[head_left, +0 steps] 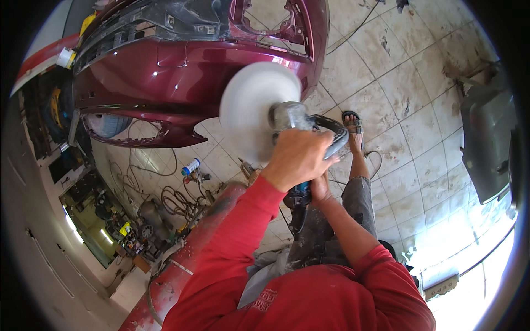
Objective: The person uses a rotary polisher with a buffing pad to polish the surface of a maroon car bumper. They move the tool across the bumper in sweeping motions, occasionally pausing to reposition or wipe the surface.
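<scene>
My left hand (301, 157) is wrapped over the front of a power polisher, close behind its metal head (291, 116) and black loop handle (335, 135). Lower down, my right hand (319, 188) closes round the blue and black body (300, 196) of the same machine. The polisher's round white pad (248, 107) looks smeared, as if spinning. It overlaps the lower right part of a glossy dark red car bumper (190, 69) in this view; whether it touches the paint I cannot tell. My left hand hides part of the machine.
Cables and hoses (175, 201) coil on the tiled floor (406, 110) at left, beside a blue and white can (191, 166). A long red rounded tank (171, 281) lies left of me. At right stands a dark grey panel (488, 138). A cluttered bench (132, 237) is far left.
</scene>
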`<state>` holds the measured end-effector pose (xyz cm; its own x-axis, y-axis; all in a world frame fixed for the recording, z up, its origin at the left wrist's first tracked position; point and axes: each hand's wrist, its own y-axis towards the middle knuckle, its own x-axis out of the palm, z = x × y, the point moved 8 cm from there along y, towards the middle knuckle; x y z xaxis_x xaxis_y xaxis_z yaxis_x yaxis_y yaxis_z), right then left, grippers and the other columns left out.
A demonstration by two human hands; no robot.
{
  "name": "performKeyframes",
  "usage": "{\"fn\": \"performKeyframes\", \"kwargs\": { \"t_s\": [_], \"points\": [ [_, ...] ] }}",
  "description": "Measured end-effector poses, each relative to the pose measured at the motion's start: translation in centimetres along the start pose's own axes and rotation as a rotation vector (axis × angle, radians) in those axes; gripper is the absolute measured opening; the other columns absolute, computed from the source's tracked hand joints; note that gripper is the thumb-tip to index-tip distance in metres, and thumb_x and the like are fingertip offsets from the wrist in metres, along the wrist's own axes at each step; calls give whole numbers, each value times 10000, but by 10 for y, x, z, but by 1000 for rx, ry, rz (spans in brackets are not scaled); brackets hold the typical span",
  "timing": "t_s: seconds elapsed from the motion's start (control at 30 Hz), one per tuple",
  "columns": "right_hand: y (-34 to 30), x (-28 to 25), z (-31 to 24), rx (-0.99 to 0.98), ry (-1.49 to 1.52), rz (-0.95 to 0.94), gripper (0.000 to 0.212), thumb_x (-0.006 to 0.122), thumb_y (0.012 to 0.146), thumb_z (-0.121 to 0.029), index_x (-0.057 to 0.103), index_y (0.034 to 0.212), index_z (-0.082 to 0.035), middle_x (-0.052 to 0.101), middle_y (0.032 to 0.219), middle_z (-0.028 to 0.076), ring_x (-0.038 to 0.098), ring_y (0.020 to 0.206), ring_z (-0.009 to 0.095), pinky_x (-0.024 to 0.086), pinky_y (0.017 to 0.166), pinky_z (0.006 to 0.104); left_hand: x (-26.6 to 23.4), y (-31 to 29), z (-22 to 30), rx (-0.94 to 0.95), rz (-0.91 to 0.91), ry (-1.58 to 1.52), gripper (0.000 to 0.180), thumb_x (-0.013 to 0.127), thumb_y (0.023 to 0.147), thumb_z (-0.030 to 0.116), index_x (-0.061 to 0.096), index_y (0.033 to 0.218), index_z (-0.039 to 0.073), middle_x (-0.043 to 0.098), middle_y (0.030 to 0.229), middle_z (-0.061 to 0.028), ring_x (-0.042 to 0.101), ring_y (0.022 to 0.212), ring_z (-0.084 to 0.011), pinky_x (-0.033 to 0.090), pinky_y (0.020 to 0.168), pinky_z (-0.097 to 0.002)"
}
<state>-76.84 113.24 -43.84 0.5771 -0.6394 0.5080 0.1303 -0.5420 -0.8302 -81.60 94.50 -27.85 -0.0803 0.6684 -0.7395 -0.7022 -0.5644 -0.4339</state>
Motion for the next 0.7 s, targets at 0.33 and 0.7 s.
{"fn": "performKeyframes", "kwargs": {
  "t_s": [0.33,0.7],
  "points": [
    [-9,20,-21,56,-100,-76,885,557,1030,-697,379,1601,-45,566,1496,120,610,1313,245,521,1078,417,-3,7,-10,11,66,-22,384,873,814,386,744,980,65,746,786,-155,736,725,-369,560,667,-478],
    [12,101,-44,-135,-395,-357,708,607,995,-581,642,1323,46,716,1150,209,661,1076,221,526,988,389,-112,-39,1,-96,190,140,564,872,835,395,738,1228,15,768,823,-130,725,709,-333,546,755,-438]
  ]
}}
